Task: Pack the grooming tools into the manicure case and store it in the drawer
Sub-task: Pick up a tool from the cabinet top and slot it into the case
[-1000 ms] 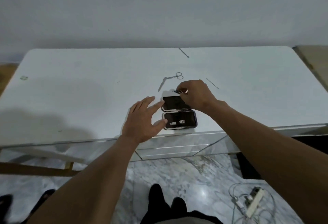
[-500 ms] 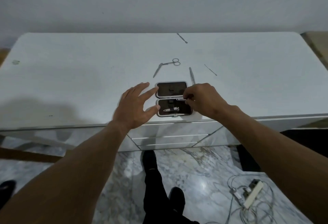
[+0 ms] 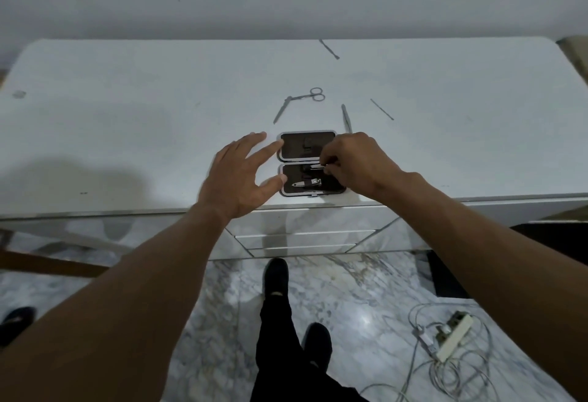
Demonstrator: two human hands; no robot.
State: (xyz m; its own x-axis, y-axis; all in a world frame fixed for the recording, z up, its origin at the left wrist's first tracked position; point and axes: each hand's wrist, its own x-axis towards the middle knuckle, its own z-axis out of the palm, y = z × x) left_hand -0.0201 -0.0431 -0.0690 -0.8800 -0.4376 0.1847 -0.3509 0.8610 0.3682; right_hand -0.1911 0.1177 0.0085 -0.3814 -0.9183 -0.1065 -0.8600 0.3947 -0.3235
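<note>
Head view: we find the case (image 3: 313, 163) lying open, both halves flat, near the front edge of the tabletop (image 3: 127, 121). One clipper (image 3: 308, 182) is already seated in the near half. Our right hand (image 3: 353, 163) is over the right side of the case, its grip pinched narrow on a small metal tool (image 3: 318, 166) at the far edge of the near half; what kind of tool it is we cannot tell at this size. Our left hand (image 3: 237, 175) is spread wide and holds nothing, with fingertip and thumb touching the left edge of the case, apparently to steady it.

We judge the step in hand to be the seating of this second tool. Packing is at an early stage: scissors (image 3: 302, 99), a file (image 3: 346, 118), a thin probe (image 3: 381, 109) and a further pick (image 3: 329, 49) near the far edge lie loose on the tabletop beyond the case.

The next move calls for pressing the tool fully into its holder, then reaching for the file, which lies nearest. Closing the case and stowing it in the drawer (image 3: 299, 237) below remain outstanding.
</note>
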